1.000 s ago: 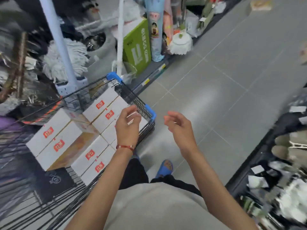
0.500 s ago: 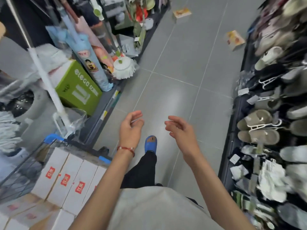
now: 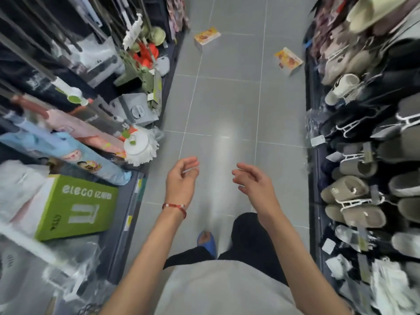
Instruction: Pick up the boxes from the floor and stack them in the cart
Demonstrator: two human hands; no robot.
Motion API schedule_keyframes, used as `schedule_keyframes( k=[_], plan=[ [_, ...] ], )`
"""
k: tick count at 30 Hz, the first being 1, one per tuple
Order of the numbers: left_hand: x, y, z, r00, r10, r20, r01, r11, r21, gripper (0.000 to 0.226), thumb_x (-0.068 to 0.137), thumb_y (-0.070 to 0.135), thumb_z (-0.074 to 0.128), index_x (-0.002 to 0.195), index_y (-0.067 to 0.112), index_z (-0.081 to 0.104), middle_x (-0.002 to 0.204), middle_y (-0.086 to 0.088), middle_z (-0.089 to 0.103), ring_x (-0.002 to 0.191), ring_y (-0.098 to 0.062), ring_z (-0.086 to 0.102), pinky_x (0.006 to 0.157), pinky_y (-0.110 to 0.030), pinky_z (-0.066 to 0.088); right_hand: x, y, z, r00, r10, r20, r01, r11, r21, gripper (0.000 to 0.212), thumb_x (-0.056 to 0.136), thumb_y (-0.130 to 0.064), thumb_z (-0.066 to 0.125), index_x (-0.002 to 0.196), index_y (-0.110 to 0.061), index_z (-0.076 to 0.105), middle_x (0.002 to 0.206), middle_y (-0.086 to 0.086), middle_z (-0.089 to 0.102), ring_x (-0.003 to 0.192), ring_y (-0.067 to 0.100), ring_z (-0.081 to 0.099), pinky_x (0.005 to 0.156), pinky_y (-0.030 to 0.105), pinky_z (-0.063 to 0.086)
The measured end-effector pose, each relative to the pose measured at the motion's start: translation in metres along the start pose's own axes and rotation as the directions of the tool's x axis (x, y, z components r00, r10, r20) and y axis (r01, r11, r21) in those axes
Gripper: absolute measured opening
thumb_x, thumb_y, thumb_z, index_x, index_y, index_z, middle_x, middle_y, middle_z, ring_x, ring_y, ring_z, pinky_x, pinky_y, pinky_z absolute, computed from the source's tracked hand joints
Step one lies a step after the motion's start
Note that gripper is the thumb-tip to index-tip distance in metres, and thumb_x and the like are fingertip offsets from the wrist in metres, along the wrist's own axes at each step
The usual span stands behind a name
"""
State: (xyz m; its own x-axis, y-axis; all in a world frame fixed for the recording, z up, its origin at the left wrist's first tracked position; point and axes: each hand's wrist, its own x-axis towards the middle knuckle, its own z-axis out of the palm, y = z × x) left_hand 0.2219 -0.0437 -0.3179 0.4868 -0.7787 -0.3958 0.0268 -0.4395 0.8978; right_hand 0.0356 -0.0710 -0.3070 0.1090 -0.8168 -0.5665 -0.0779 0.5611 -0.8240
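Between two rows of shop shelves, a person stands on a grey tiled floor [image 3: 227, 98] and holds both arms forward at about waist height. The left hand [image 3: 181, 178] has a red bracelet [image 3: 175, 206] on its wrist; its fingers are loosely curled, the thumb is close to them, and it holds nothing. The right hand [image 3: 252, 183] is near it but apart, the palm turned inward, the fingers relaxed and a little bent, also holding nothing. Well ahead of the hands, two yellow-orange boxes lie on the floor. The farther box [image 3: 206, 36] is close to the foot of the left shelves, and the nearer box [image 3: 288, 60] lies tilted just beside the base of the right shelves. On the left low shelf there is a green carton [image 3: 77, 208] with white letters, and beyond it a white mop head [image 3: 139, 147]. The right shelves carry many slippers [image 3: 347, 192] on white hangers. Below the arms, one foot in a blue sandal [image 3: 206, 243] shows on the tiles.
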Motion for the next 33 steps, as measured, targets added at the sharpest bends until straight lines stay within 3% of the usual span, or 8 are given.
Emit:
schedule_keyframes(
  k=[5, 15, 24, 33],
  plan=[
    [0.086, 0.042, 0.063, 0.999, -0.022, 0.037, 0.021, 0.999, 0.024, 0.029, 0.094, -0.003, 0.059, 0.109, 0.020, 0.066, 0.105, 0.007, 0.071, 0.094, 0.000, 0.065, 0.090, -0.025, 0.046, 0.094, -0.052, -0.033, 0.998, 0.057, -0.027, -0.055, 0.997, 0.048, 0.026, 0.099, -0.016, 0.064, 0.122, -0.026, 0.070, 0.114, -0.006, 0.077, 0.099, 0.007, 0.071, 0.082, 0.025, 0.047],
    [0.227, 0.150, 0.185, 0.999, -0.038, -0.030, 0.035, 0.996, -0.084, 0.029, 0.093, -0.002, 0.060, 0.108, 0.021, 0.067, 0.107, 0.006, 0.071, 0.101, -0.009, 0.065, 0.088, -0.027, 0.049, 0.276, -0.198, -0.098, 0.999, 0.010, 0.050, -0.009, 1.000, -0.023, 0.028, 0.097, -0.004, 0.060, 0.114, -0.026, 0.068, 0.106, -0.007, 0.076, 0.102, 0.009, 0.068, 0.094, 0.028, 0.051],
    [0.395, 0.218, 0.229, 0.997, -0.057, -0.054, 0.050, 0.992, -0.116, 0.026, 0.095, 0.000, 0.059, 0.116, 0.013, 0.067, 0.110, 0.002, 0.071, 0.102, -0.013, 0.066, 0.087, -0.026, 0.050, 0.436, -0.300, -0.086, 0.999, 0.022, 0.049, -0.020, 0.999, -0.041, 0.021, 0.100, -0.014, 0.064, 0.118, -0.023, 0.068, 0.114, -0.001, 0.075, 0.099, 0.013, 0.069, 0.095, 0.032, 0.052],
    [0.582, 0.303, 0.260, 0.996, -0.090, -0.006, 0.088, 0.990, -0.110, 0.027, 0.093, 0.001, 0.060, 0.106, 0.023, 0.068, 0.113, 0.003, 0.073, 0.103, -0.010, 0.066, 0.085, -0.026, 0.049, 0.586, -0.409, -0.058, 0.998, 0.050, -0.023, -0.052, 0.997, -0.059, 0.021, 0.101, -0.016, 0.064, 0.120, -0.024, 0.069, 0.116, 0.000, 0.075, 0.105, 0.016, 0.071, 0.102, 0.037, 0.052]
  ],
)
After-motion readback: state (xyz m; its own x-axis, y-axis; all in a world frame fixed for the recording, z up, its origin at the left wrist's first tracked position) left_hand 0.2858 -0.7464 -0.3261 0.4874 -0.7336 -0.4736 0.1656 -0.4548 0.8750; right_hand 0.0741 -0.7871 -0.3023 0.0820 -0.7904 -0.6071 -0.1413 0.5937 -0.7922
